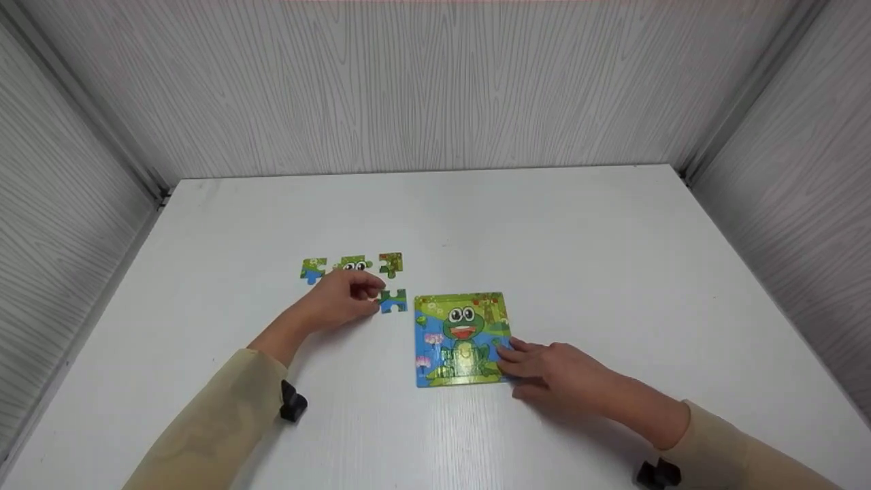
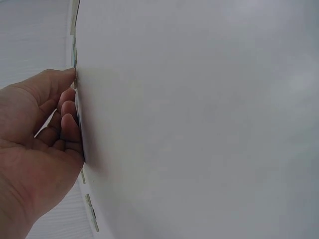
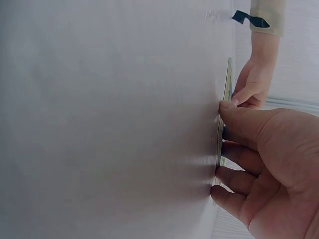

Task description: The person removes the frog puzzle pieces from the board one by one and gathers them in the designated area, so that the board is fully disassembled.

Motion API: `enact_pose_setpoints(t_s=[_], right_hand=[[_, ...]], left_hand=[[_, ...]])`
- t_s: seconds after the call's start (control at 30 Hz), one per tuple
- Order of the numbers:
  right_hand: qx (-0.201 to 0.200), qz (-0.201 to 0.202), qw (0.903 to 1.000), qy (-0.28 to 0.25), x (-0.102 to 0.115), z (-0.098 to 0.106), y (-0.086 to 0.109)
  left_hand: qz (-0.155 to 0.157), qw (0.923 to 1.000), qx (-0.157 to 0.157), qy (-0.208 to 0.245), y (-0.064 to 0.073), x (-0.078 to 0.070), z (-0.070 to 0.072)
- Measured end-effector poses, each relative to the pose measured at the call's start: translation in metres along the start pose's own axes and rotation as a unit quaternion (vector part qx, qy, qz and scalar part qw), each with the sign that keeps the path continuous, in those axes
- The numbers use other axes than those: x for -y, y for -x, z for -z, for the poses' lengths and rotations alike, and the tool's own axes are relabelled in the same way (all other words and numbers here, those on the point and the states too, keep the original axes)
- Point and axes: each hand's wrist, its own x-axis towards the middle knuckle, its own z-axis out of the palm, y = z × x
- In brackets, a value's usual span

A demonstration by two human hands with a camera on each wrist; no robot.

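A square frog puzzle board (image 1: 464,340) lies flat near the middle of the white table. My right hand (image 1: 561,374) rests at its right side, with fingertips over the edge and the thumb beside the lower right corner. Left of the board is a loose blue-and-green puzzle piece (image 1: 393,301). Thumb and index finger of my left hand (image 1: 340,299) pinch its left side. In the left wrist view, my left hand (image 2: 45,119) is low against the tabletop with the other fingers curled. From the right wrist, the board (image 3: 228,82) shows edge-on beside my right hand (image 3: 269,159).
Above the left hand lie a piece with a yellow-green top (image 1: 313,269), a partly hidden piece with frog eyes (image 1: 354,264) and a green-and-red piece (image 1: 391,263). Grey wood-grain panels (image 1: 435,88) wall the table (image 1: 578,231) at the back and sides.
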Motion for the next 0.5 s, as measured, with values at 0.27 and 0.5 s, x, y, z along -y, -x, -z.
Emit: enact_pose_setpoints(t_s=[0.27,0.5], right_hand=[[0.005,-0.007,1.0,-0.003,0.001,-0.001,-0.001],[0.01,-0.01,0.9999,0.001,0.0,-0.001,-0.001]], left_hand=[[0.017,0.9996,0.0,0.022,-0.001,-0.003,0.003],[-0.025,0.9996,-0.004,0.014,0.0,-0.026,0.002]])
